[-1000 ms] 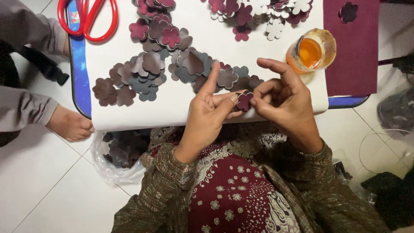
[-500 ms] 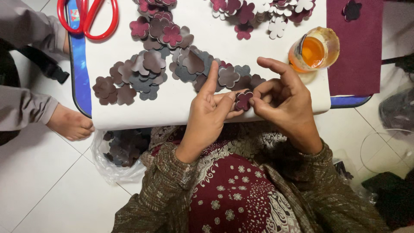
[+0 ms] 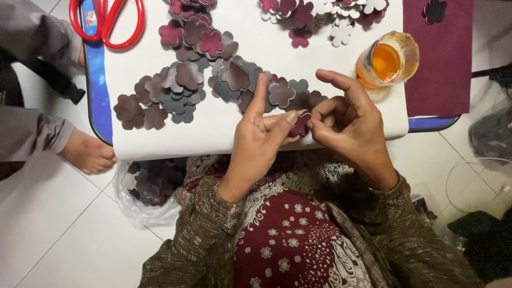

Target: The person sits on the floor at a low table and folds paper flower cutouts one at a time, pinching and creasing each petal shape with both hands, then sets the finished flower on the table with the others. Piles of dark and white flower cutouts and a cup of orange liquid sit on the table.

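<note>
Together, both hands (image 3: 309, 130) pinch flower cutout (image 3: 301, 124).

home craft spot — white tiled floor (image 3: 64, 224) | low table (image 3: 98, 80) | scissors (image 3: 106, 21) | felt flowers (image 3: 181, 85)

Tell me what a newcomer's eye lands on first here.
First, the left hand and right hand pinching one small maroon flower cutout at the near edge of the white board. Behind them lie scattered flower cutouts. Red scissors sit at the far left, a jar of orange liquid to the right.
</note>
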